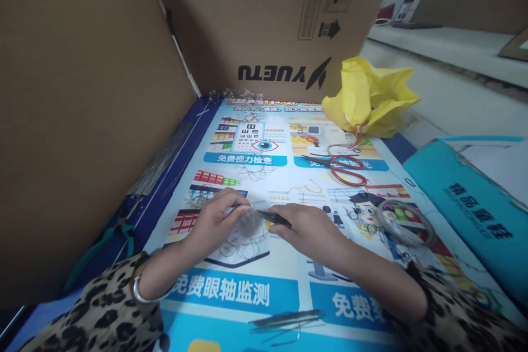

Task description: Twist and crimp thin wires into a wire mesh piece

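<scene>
Box (462, 203), wire (249, 223) in left hand (220, 219), tool (273, 218) in right (309, 224)

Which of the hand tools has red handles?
The scissors, on the printed sheet near the yellow bag. The pliers at the left have teal handles; the dark tool is in the right hand.

Left: tall brown cardboard panel (82, 121), with teal-handled metal pliers (122, 225) near its base. Behind: printed brown cardboard panel (247, 27). Right rear: crumpled yellow bag (363, 93), behind red-handled metal scissors (330, 163). Right: round grey coil (430, 229) on the blue-and-white printed sheet (181, 330), left of the turquoise box (462, 203). Centre: thin wire loops (243, 250) on the sheet. Front: dark straight wire bundle (289, 319), on the sheet.
</scene>
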Tool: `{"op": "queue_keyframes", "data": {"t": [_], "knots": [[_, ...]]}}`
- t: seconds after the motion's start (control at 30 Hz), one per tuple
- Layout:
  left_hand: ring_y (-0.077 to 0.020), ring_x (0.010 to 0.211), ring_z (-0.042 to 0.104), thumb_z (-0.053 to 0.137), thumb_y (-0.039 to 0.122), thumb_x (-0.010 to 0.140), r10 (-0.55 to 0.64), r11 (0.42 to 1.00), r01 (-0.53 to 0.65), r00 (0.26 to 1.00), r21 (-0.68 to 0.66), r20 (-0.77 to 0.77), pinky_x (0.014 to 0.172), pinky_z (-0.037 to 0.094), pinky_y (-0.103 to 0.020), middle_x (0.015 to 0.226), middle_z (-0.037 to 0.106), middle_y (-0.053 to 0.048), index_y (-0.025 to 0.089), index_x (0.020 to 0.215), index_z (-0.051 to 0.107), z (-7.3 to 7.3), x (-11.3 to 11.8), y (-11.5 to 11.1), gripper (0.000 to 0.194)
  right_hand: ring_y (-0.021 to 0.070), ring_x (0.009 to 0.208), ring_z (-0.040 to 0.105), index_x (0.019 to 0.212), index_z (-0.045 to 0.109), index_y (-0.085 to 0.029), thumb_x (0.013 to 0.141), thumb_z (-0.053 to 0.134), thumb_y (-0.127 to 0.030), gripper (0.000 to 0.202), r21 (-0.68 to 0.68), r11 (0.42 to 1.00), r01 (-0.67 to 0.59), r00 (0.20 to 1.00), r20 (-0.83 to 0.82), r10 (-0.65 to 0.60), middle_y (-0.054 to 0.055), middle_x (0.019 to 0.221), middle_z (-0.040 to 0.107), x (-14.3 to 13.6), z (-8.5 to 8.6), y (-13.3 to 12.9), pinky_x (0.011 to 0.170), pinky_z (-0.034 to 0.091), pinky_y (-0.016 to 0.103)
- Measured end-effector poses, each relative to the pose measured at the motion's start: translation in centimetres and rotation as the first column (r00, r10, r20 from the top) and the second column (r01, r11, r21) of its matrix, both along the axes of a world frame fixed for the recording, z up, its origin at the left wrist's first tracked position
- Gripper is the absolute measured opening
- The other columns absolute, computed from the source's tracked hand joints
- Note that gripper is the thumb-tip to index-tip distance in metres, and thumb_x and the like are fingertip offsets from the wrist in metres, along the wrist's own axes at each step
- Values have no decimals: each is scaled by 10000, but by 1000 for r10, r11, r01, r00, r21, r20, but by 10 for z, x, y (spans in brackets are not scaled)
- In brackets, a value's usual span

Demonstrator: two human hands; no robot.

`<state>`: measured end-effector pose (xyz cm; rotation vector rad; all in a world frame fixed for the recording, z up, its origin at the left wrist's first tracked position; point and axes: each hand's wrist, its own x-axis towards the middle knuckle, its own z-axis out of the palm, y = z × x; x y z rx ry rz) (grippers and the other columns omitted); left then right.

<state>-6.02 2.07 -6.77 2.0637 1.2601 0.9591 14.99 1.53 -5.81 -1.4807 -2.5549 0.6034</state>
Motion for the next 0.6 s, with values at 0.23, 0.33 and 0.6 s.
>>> {"op": "queue_keyframes", "data": {"t": [0.23, 0.33, 0.6], "knots": [[-141, 719, 547, 513, 268, 827, 109, 994, -109, 994, -29, -5, 674, 423, -256, 731, 583, -9, 170, 733, 557, -4, -3, 3, 143, 172, 792, 608, 1042, 599, -258, 813, 475, -412, 302, 36, 983, 179, 981, -89, -175, 14, 933, 676, 40, 8, 27, 621, 410, 241], [-141, 706, 551, 516, 271, 821, 138, 990, -139, 990, -29, -6, 657, 424, -255, 727, 594, -5, 174, 730, 561, -4, -2, 4, 140, 145, 624, 578, 854, 621, -223, 820, 434, -434, 284, 75, 947, 313, 949, 18, -315, -2, 691, 644, 59, 10, 43, 511, 338, 223], [-139, 698, 551, 528, 263, 805, 166, 984, -166, 986, -71, 3, 626, 414, -244, 709, 598, -2, 169, 729, 574, -1, 17, 15, 129, 163, 745, 584, 870, 620, -202, 817, 417, -373, 271, 174, 961, 217, 940, 230, -254, 35, 859, 660, 54, -1, 54, 522, 305, 229]]}}
